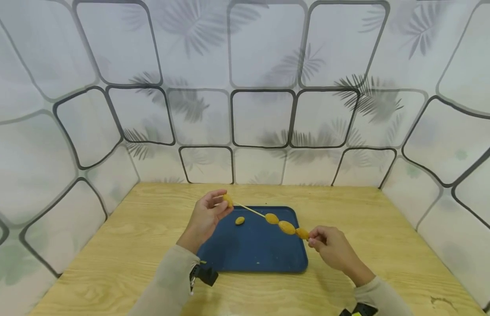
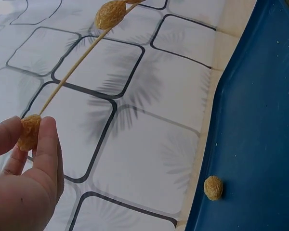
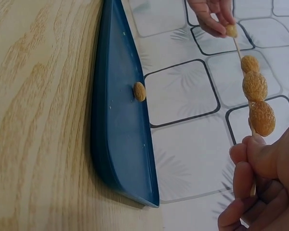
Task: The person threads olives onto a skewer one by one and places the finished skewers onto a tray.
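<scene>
My right hand [image 1: 334,248] grips one end of a thin wooden skewer [image 1: 249,209]. Three wrinkled yellow-brown dried fruits are threaded on it, the nearest [image 1: 302,233] close to those fingers, then a middle one [image 1: 286,227] and a farther one [image 1: 272,218]. At the skewer's other end my left hand [image 1: 205,218] pinches another dried fruit [image 2: 30,134] between thumb and fingers, and the tip meets that fruit. Whether the tip has gone into it is hidden. Below the skewer, a single loose dried fruit [image 1: 240,220] lies on the blue tray [image 1: 260,252].
The tray rests on a light wooden table [image 1: 347,206]. Small crumbs dot the tray. A patterned white cloth or sheet [image 1: 264,118] stands around the table's back and sides. Both wrists carry dark straps with devices [image 1: 207,275].
</scene>
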### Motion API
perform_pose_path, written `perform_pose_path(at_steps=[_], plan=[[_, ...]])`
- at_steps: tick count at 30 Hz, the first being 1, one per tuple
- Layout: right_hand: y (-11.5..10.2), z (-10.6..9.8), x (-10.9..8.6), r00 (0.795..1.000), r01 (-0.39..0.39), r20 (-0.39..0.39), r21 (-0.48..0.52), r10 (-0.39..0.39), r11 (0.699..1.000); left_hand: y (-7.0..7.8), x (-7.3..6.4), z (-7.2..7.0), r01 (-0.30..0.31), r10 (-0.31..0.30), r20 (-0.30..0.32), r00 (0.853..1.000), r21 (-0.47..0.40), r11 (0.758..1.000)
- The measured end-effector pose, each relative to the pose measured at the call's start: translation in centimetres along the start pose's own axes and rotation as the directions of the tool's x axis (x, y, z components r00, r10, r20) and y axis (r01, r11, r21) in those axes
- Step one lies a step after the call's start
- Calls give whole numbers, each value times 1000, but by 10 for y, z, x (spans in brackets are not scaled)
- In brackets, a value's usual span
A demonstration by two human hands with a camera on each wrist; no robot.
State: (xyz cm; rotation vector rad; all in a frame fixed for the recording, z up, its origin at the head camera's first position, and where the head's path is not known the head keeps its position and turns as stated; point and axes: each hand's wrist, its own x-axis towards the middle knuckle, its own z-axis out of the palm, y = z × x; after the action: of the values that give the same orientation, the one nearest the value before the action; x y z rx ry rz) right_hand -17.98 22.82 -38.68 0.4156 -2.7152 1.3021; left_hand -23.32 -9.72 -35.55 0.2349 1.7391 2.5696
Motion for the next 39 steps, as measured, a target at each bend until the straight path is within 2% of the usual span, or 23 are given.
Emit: perform_pose_path(at_steps=[9,14,17,28,39], plan=[[3,-1,-3,1000,-6,17,10,5,1000,-5,-1,-4,-11,11,-8,1000,7,1000],[3,-1,-3,1000,12,12,19,-12,1000,-8,-2,-6,-28,28,10,1000,2,1000],[3,-1,-2,1000,21,15,16,-21,1000,-8,-2,-7,-40,40,22,999,26,999],[8,-1,1,1000,27,7,6,-27,1000,-7,-1,-7,-26,24,13,1000,93,995],[12,-2,0,997,66,32,10,-66,998,-7,-2,-7,23,-23,34,999,-19,1000]])
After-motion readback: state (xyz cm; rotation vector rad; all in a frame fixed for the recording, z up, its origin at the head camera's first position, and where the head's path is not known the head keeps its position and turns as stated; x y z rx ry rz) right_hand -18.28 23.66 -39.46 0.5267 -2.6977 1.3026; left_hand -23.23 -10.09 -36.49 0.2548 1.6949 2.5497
